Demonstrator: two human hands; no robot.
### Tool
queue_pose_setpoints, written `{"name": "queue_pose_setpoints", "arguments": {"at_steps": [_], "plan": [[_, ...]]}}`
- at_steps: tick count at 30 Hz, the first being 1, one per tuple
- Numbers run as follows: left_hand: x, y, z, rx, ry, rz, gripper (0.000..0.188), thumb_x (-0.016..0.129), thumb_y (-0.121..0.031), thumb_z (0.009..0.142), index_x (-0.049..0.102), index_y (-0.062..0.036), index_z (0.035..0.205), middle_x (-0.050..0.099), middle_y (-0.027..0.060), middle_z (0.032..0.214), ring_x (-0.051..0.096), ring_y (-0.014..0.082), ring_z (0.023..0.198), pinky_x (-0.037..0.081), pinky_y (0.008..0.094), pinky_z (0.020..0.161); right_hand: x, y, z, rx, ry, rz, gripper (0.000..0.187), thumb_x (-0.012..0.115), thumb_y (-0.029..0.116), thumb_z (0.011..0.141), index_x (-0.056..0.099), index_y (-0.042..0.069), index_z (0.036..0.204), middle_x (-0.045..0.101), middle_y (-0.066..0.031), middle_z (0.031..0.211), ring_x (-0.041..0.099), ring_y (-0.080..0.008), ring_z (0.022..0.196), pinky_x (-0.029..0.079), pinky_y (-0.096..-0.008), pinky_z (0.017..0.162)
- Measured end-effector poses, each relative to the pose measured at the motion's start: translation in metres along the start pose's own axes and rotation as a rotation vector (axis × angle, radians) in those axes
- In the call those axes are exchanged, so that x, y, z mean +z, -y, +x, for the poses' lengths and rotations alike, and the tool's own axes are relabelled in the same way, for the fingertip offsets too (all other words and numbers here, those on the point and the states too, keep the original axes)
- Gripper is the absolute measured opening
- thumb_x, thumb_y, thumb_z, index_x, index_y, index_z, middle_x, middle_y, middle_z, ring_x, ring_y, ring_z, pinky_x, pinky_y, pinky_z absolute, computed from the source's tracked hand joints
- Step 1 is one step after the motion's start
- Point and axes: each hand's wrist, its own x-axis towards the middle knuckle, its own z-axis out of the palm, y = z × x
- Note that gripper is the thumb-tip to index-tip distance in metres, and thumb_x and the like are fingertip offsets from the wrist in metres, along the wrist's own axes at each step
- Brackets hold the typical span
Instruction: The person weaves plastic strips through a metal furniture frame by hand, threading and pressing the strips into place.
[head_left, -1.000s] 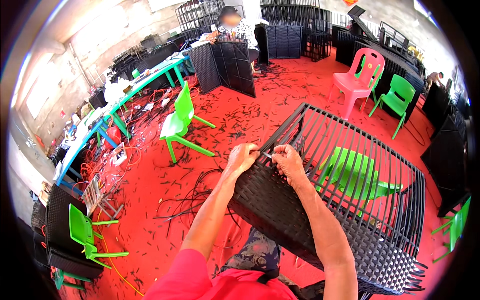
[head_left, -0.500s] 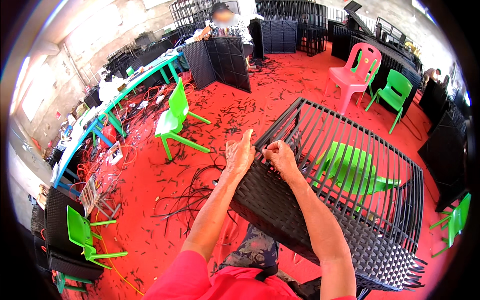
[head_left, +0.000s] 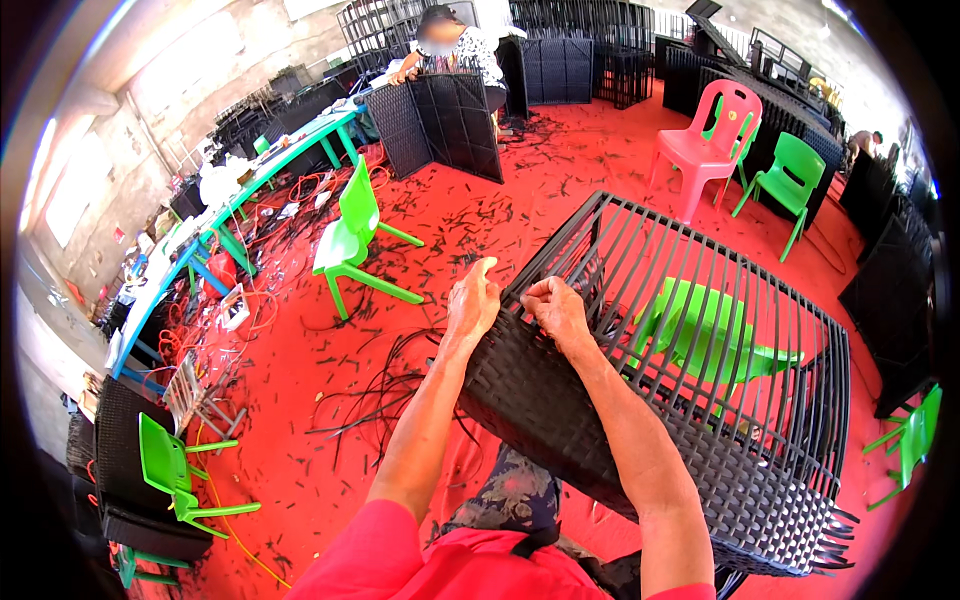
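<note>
A black furniture panel [head_left: 560,400] stands tilted before me, with flat plastic strips woven tightly along its near side and bare parallel slats [head_left: 690,270] across the rest. My right hand [head_left: 557,308] is over its upper left corner, thumb and fingers pinched on a thin black weaving strip, most of which the fingers hide. Just left of that corner is my left hand [head_left: 472,305], its fingers bent together and one fingertip pointing up. What it grips, if anything, is hidden. Loose black strips [head_left: 385,385] trail on the floor beside my left forearm.
Behind the slats is a green chair [head_left: 700,330]; another green chair [head_left: 350,235] stands to the left. A pink chair [head_left: 708,140] is at the far right. A long blue-green table [head_left: 215,215] curves along the left. A person [head_left: 460,50] works at the back beside woven panels [head_left: 455,120]. Strip scraps litter the red floor.
My left hand has shifted slightly left, away from the panel's edge. My right hand has moved a little left and stays pinched near the corner.
</note>
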Motion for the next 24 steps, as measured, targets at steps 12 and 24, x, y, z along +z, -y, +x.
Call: {"name": "queue_pose_setpoints", "arguments": {"at_steps": [12,24], "plan": [[-0.003,-0.002,0.011,-0.247,0.081,-0.091,0.025,0.066,-0.029,0.081,0.066,-0.0035,0.082,0.067,0.0137,0.081,0.065,0.0247,0.075,0.048,0.0381,0.068,-0.007,0.020,-0.019,-0.371,-0.119,-0.113,0.011,0.061,0.008,0.082,0.062,0.000,0.090,0.060,-0.0090,0.079,0.063,-0.0166,0.061,0.049,-0.0297,0.059],[-0.015,0.040,0.038,-0.668,-0.225,-1.171,0.012,0.054,-0.013,0.089,0.050,-0.0031,0.094,0.064,0.0126,0.079,0.066,0.0272,0.069,0.054,0.0378,0.057,-0.145,0.027,-0.156,-0.550,-0.169,-0.971,0.040,0.069,0.022,0.074,0.059,0.004,0.108,0.056,-0.0110,0.114,0.052,-0.0309,0.106,0.040,-0.0425,0.091]]}}
